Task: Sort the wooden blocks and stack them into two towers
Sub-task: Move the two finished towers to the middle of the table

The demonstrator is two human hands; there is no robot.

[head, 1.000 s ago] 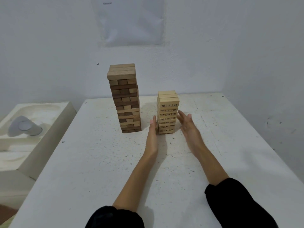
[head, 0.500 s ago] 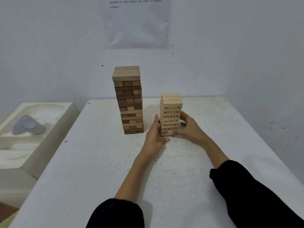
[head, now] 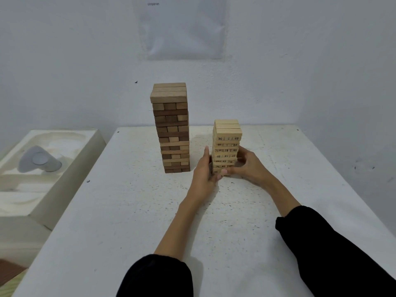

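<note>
Pale wood: the pale tower [head: 227,130] stands on the white desk [head: 128,211], right of centre and towards the far edge. I can read printed numbers on the block ends facing me, most of them upside down. Its top layer is blocks laid side by side.
Dark wood: the dark tower [head: 172,129] stands near it on the left, with a strip of bare desk between them. It is the taller of the two and mixes brown and tan blocks in crossed layers. Its top few layers sit slightly to the left of those below.
Left hand: I see the left hand [head: 202,172] upright against the pale tower's left face, fingers [head: 206,155] straight and together, flat on the wood over its lower half. The thumb tip lies by the front bottom corner, and I cannot tell whether it touches.
Right hand: the right hand [head: 249,166] grips the pale tower's right side low down. Its fingers are curled round the wood and its thumb is laid across the front near the base.
Sleeves: a black sleeve [head: 156,275] covers each arm up to mid-forearm, and both forearms reach over the near half of the desk.
Wall: a pale sheet [head: 182,28] hangs on the white wall behind the towers. It has small print at its top, too blurred for me to read.
Beside the desk: a cream moulded tray [head: 70,146] sits lower, off the left edge, with a grey rounded object [head: 39,160] lying in it.
</note>
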